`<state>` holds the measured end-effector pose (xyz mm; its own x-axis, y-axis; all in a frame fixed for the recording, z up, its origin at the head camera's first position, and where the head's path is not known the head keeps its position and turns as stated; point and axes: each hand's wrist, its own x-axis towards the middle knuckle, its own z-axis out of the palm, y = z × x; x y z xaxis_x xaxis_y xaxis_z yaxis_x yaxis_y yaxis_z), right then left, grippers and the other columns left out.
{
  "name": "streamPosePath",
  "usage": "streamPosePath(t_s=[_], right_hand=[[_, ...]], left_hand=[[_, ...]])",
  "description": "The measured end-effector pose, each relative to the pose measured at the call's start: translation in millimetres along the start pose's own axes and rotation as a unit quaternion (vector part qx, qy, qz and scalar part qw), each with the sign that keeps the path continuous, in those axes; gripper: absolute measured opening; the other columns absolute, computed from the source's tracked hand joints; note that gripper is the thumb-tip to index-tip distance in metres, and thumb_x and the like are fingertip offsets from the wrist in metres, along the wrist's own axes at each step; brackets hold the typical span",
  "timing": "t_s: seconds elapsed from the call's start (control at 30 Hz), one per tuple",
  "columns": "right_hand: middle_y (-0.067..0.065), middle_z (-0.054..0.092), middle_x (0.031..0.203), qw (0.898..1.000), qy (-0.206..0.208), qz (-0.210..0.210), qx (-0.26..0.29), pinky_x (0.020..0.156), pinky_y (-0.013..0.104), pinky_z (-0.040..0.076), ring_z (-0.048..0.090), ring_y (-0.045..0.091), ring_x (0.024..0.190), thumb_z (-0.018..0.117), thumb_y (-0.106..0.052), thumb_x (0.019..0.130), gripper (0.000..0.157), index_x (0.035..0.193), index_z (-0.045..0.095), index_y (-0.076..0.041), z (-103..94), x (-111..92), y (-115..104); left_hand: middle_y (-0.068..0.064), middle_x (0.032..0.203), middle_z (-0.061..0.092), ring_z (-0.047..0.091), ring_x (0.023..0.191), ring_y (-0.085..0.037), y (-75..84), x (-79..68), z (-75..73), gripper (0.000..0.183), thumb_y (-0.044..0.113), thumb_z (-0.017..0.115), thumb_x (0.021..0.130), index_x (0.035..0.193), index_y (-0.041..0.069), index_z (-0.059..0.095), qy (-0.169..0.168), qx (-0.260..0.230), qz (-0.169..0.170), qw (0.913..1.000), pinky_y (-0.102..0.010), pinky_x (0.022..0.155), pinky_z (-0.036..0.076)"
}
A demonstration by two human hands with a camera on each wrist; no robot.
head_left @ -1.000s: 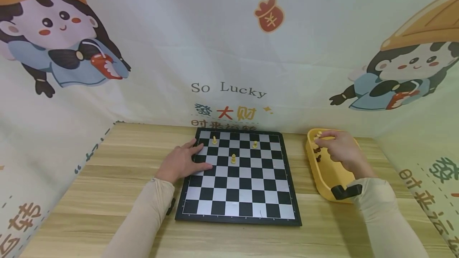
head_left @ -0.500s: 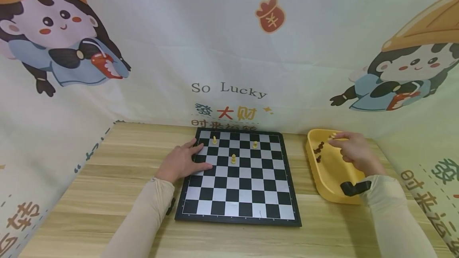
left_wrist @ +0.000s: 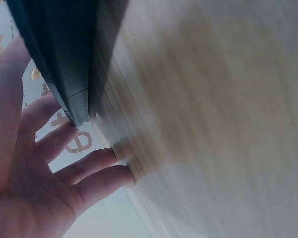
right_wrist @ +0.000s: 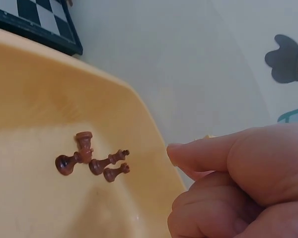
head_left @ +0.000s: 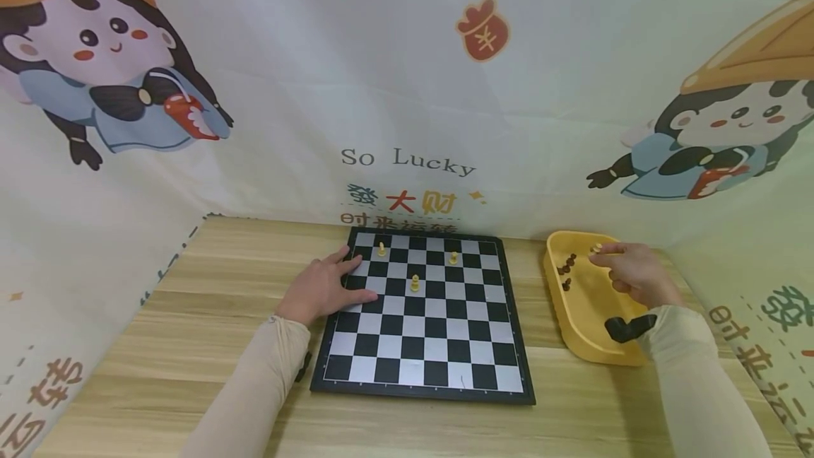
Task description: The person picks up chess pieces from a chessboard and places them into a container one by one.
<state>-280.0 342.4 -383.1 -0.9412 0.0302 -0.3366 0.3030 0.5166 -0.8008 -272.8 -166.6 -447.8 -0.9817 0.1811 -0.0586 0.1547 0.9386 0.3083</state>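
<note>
My left hand (head_left: 314, 290) rests with spread fingers on the left edge of the black-and-white chessboard (head_left: 425, 391). In the left wrist view, two of its fingertips (left_wrist: 120, 174) reach down to the wooden surface beside the board. Over the far right of the yellow tray (head_left: 569, 334), my right hand (head_left: 639, 274) pinches a pale yellow chess piece (head_left: 596, 249) between thumb and forefinger. Its kind is hidden by the fingers. Several dark brown chess pieces (right_wrist: 100, 166) lie inside the tray, toward its left wall in the head view.
Three pale yellow chess pieces stand on the board: one (head_left: 381, 249) at the far left, one (head_left: 453, 258) at the far right, one (head_left: 415, 283) nearer the middle. A printed cloth (head_left: 407, 90) hangs behind the wooden table (head_left: 210, 288).
My right hand has moved right across the tray with the pale chess piece, then slightly toward me. The left hand and the board pieces have stayed put.
</note>
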Motion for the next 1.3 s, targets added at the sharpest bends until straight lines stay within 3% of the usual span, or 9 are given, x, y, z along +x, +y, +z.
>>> streamPosePath(t_s=[0.23, 0.43, 0.53, 0.63, 0.83, 1.03, 1.3], right_hand=[[-0.012, 0.051, 0.081, 1.000, -0.002, 0.004, 0.006, 0.047, 0.022, 0.035, 0.033, 0.003, 0.047, 0.055, -0.024, 0.105, 0.048, 0.139, 0.040, 0.007, -0.2, 8, 6], [-0.016, 0.048, 0.062, 1.000, -0.016, 0.007, 0.024, 0.046, 0.020, 0.033, 0.031, 0.001, 0.044, 0.057, -0.014, 0.103, 0.028, 0.122, 0.047, 0.004, 5.6, 16, 15], [-0.016, 0.044, 0.058, 0.999, -0.029, 0.008, 0.018, 0.045, 0.020, 0.033, 0.030, 0.000, 0.043, 0.055, -0.013, 0.103, 0.030, 0.124, 0.045, 0.007, 7.8, 19, 19], [-0.016, 0.048, 0.064, 0.999, -0.038, 0.007, 0.015, 0.046, 0.020, 0.033, 0.030, 0.000, 0.044, 0.054, -0.012, 0.104, 0.032, 0.125, 0.043, 0.008, 8.7, 21, 22], [-0.015, 0.039, 0.056, 0.999, -0.031, 0.014, 0.015, 0.046, 0.020, 0.034, 0.030, 0.001, 0.043, 0.057, -0.011, 0.102, 0.029, 0.122, 0.046, 0.006, 10.4, 27, 24], [-0.016, 0.043, 0.057, 1.000, -0.022, 0.018, 0.010, 0.045, 0.021, 0.034, 0.030, 0.002, 0.043, 0.061, -0.012, 0.100, 0.027, 0.119, 0.050, 0.004, 13.2, 28, 26], [-0.014, 0.034, 0.049, 0.999, -0.038, 0.031, -0.013, 0.044, 0.020, 0.034, 0.030, 0.002, 0.042, 0.061, -0.015, 0.100, 0.039, 0.128, 0.045, 0.006, 13.7, 25, 26]], left_hand=[[-0.013, 0.169, 0.027, 0.034, 0.147, -0.055, -0.1, 0.4, 0.1, 0.094, 0.077, 0.065, 0.082, 0.155, 0.020, 0.045, -0.001, 0.000, 0.000, 1.0000, -0.059, 0.121, 0.035], [-0.013, 0.169, 0.027, 0.035, 0.147, -0.054, 0.3, -0.6, 0.4, 0.094, 0.076, 0.065, 0.082, 0.155, 0.020, 0.045, -0.001, -0.001, 0.002, 1.0000, -0.059, 0.121, 0.035], [-0.012, 0.169, 0.027, 0.035, 0.148, -0.052, 0.5, -1.4, 0.4, 0.094, 0.076, 0.066, 0.082, 0.155, 0.020, 0.045, -0.001, -0.004, 0.000, 1.0000, -0.058, 0.122, 0.035], [-0.013, 0.169, 0.028, 0.036, 0.147, -0.052, 0.3, -1.5, 0.7, 0.094, 0.076, 0.066, 0.082, 0.155, 0.020, 0.046, 0.002, -0.003, 0.001, 1.0000, -0.058, 0.121, 0.036], [-0.012, 0.169, 0.027, 0.036, 0.146, -0.055, -0.1, -0.2, 0.2, 0.094, 0.076, 0.066, 0.082, 0.155, 0.021, 0.045, 0.002, -0.005, 0.000, 1.0000, -0.059, 0.120, 0.037], [-0.011, 0.170, 0.027, 0.035, 0.147, -0.054, 0.1, -0.7, -0.7, 0.094, 0.076, 0.067, 0.082, 0.155, 0.021, 0.045, -0.001, -0.007, -0.003, 1.0000, -0.059, 0.121, 0.036], [-0.013, 0.169, 0.027, 0.035, 0.148, -0.052, -0.1, -0.7, -0.8, 0.094, 0.075, 0.066, 0.082, 0.155, 0.020, 0.045, -0.001, -0.001, 0.000, 1.0000, -0.058, 0.122, 0.035]])
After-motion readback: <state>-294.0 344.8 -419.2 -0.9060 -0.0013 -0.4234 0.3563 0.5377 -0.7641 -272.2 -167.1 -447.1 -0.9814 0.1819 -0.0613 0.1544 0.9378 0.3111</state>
